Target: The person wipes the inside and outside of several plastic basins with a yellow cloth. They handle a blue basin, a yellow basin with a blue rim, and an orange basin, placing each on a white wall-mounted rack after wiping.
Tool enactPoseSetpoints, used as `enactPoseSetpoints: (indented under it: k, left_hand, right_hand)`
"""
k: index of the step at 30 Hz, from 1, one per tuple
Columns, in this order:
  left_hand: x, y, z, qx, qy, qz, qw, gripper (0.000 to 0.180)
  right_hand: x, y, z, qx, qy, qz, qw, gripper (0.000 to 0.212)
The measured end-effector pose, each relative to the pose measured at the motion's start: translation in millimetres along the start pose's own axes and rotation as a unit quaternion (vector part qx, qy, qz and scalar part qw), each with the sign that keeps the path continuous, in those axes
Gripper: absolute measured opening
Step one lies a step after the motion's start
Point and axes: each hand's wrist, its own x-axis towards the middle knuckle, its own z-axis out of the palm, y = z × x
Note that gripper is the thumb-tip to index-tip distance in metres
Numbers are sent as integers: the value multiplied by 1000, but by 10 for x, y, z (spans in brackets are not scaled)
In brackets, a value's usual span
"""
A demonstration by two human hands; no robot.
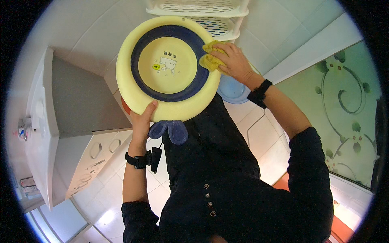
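A round pale-yellow washbasin (125, 77) with a dark-blue ring inside faces up in front of me. On its bottom is a small printed animal, and two dark-blue ear-shaped tabs stick out from the near rim. My left hand (142, 117) grips the near-left rim, thumb on top and the other fingers hidden underneath. Bunched under the fingers of my right hand (234, 64) is a yellow cloth (210, 60), pressed over the basin's right rim.
A white slotted shelf rack (202, 10) stands beyond the basin. Below my right hand a blue basin (233, 87) sits on the tiled floor (259, 141). At left is a white sink (42, 150) over a cabinet (97, 154); at right, a flower-patterned glass panel (332, 105).
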Motion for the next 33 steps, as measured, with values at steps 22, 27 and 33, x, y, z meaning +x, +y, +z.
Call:
enactPoseSetpoints:
  k: [22, 27, 33]
  left_hand:
    - [-218, -245, -68, 39, -8, 66, 997, 32]
    - [-186, -270, -75, 37, -3, 61, 997, 32]
    - [-204, -384, -95, 32, 4, 92, 995, 35]
  right_hand:
    - [621, -394, 463, -91, -75, -95, 988, 16]
    - [394, -1166, 562, 207, -226, 112, 945, 22]
    - [409, -1717, 716, 458, -119, 190, 860, 41]
